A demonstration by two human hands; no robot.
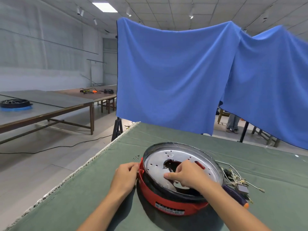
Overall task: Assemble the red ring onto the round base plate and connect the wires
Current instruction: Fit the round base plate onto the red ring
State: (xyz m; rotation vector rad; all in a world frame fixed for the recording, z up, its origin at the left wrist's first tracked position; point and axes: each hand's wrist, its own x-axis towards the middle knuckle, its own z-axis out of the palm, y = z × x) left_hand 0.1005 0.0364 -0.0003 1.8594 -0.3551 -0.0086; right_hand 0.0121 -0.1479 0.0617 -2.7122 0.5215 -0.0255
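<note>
Red ring (168,200) sat tilted around silver base plate (181,164). Your left hand (125,174) gripped ring's edge; right hand (186,175) fingers curled into plate's opening. Wires (236,178), screws (135,157) beside, on tabletop (100,189).

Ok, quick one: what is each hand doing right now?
Left hand: fingers curled on the rim of the red ring, holding it.
Right hand: on the round base plate, fingers curled into its central opening; what they hold cannot be told.

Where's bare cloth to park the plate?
Free: green cloth beyond the red ring, toward the blue drape; also the near-left corner. Crowded: wires and screwdriver at right, small screws at left.
</note>
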